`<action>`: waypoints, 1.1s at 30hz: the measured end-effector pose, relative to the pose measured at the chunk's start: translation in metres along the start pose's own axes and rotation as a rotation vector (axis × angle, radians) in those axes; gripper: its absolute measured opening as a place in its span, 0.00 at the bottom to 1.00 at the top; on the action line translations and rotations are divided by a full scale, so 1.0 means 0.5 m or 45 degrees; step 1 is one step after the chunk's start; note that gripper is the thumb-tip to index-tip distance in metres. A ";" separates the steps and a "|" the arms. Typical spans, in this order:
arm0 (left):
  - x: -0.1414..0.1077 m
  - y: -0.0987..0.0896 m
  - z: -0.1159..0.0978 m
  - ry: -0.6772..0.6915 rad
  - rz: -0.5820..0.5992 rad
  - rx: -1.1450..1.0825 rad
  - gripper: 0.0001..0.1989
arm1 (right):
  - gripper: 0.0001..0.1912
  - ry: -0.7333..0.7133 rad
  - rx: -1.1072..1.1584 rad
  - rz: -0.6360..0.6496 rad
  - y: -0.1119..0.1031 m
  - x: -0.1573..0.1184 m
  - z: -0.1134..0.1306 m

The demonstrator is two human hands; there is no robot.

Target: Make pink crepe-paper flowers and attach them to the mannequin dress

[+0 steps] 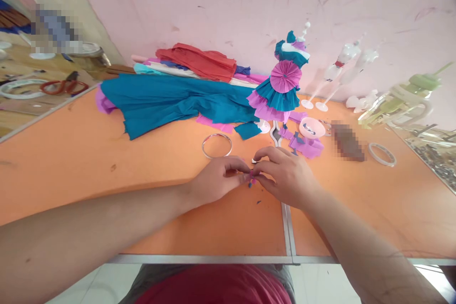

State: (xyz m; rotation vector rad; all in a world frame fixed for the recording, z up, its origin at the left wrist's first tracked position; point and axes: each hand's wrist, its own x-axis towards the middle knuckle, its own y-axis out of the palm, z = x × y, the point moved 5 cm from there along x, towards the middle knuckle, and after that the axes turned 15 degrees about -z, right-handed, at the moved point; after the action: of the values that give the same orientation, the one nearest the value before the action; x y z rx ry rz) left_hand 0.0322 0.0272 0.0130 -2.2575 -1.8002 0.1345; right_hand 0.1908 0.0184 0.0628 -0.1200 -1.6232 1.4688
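Note:
Both hands meet low over the orange table, fingertips almost touching. Between the fingertips of my left hand and my right hand is a small pink and blue piece, perhaps crepe paper; the fingers hide most of it. Each hand is closed in a pinch on it. Beyond my left hand lies a thin silvery ring. A figure in a frilled teal, pink and white paper dress stands behind my right hand. Purple paper scraps lie close to that hand.
A large teal crepe sheet spreads across the back, with folded red paper behind. At right are a pink bowl, a tape roll, bare white figures and a green-lidded bottle. Orange-handled pliers lie left.

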 end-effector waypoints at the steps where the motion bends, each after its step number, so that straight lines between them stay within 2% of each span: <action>1: 0.000 0.000 0.001 -0.002 0.003 -0.013 0.12 | 0.08 0.003 -0.005 0.011 0.001 0.001 0.001; 6: 0.002 -0.001 0.011 -0.062 -0.016 0.053 0.13 | 0.10 0.024 0.026 -0.018 0.008 -0.001 0.002; 14: 0.007 -0.008 0.013 -0.145 -0.071 0.019 0.15 | 0.09 0.276 0.321 -0.216 -0.008 -0.003 -0.020; 16: 0.007 -0.009 0.011 -0.156 -0.072 0.009 0.15 | 0.12 0.200 0.305 -0.231 -0.018 0.001 -0.018; 19: 0.009 -0.014 0.013 -0.187 -0.094 0.006 0.17 | 0.16 -0.050 0.175 -0.209 -0.027 0.004 -0.008; 21: 0.011 -0.018 0.016 -0.209 -0.118 0.008 0.18 | 0.14 -0.183 0.088 -0.187 -0.026 0.003 -0.003; 26: 0.012 -0.020 0.025 -0.234 -0.112 -0.012 0.19 | 0.05 -0.240 0.019 -0.308 -0.017 0.001 -0.001; 28: 0.012 -0.019 0.025 -0.239 -0.107 -0.020 0.20 | 0.04 -0.123 0.109 -0.317 -0.014 0.005 -0.006; 30: 0.012 -0.021 0.023 -0.246 -0.145 0.005 0.23 | 0.03 0.147 0.239 -0.255 -0.011 0.010 -0.024; 33: 0.011 -0.025 0.016 -0.215 -0.235 0.033 0.26 | 0.06 0.623 0.435 0.045 0.005 0.006 -0.053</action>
State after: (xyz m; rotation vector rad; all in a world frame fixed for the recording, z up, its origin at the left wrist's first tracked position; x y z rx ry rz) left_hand 0.0197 0.0360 0.0091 -2.1049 -2.0687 0.3206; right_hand 0.2051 0.0406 0.0591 -0.2902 -0.9718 1.5726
